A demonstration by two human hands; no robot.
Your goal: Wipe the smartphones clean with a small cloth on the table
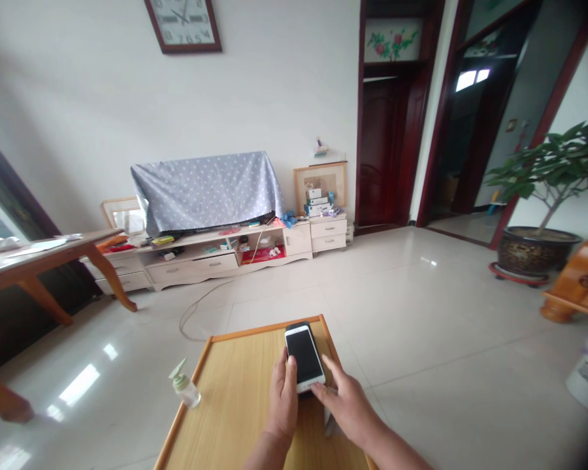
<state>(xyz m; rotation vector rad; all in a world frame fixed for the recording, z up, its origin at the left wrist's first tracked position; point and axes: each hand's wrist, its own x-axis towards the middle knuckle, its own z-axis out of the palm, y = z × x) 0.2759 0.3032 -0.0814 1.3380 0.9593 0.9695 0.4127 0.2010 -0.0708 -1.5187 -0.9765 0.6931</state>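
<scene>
A white smartphone (304,358) with a dark screen is held face up over the wooden table (235,391). My left hand (283,395) grips its left side, the thumb along the edge and the other fingers partly hidden. At the lower right corner, my right hand (347,398) has its thumb on the phone and its index finger beside the right edge. Something black shows behind the phone's top end; what it is I cannot tell. Under my right hand a pale item (328,423) is mostly hidden.
A pump bottle (186,388) with a green top stands at the table's left edge. Beyond lie a cable (191,307) on the tiled floor and a TV cabinet (196,267) with a cloth-covered shape (208,189). A potted plant (536,251) is at right, a wooden table (53,248) at left.
</scene>
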